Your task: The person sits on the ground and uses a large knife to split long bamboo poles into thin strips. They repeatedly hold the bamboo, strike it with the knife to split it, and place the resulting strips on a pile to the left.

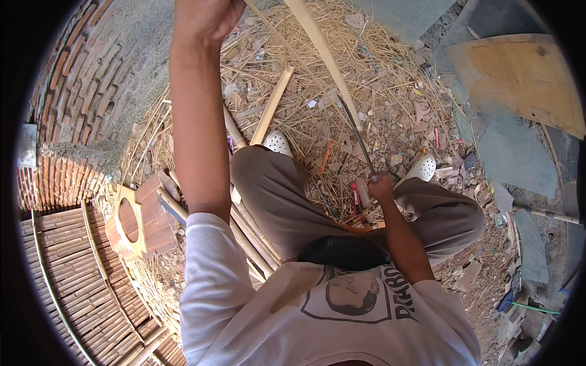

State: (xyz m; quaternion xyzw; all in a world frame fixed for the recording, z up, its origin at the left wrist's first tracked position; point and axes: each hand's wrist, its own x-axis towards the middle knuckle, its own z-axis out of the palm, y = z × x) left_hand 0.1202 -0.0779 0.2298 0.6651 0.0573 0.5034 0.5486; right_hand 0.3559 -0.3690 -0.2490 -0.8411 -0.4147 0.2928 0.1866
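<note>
My left hand (210, 18) is raised at the top edge, partly cut off by the picture. Its fingers are curled, and a thin bamboo strip (271, 27) runs from it down toward the blade. Low between my knees, my right hand (379, 186) is wrapped round the handle of a long narrow knife (357, 134). The blade tilts up to the left, its tip against or very close to a wider bamboo strip (320, 46). That strip slants down from the top edge to the ground; its upper end is out of view.
A bamboo slat (273, 104) leans by my left shoe (278, 143). Bamboo poles (253, 244) lie beside my left leg. Shavings (384, 55) and rubble cover the ground. Grey sheets (519, 155) stand at right, a brick wall (79, 79) at left, a bamboo-slat platform (79, 274) lower left.
</note>
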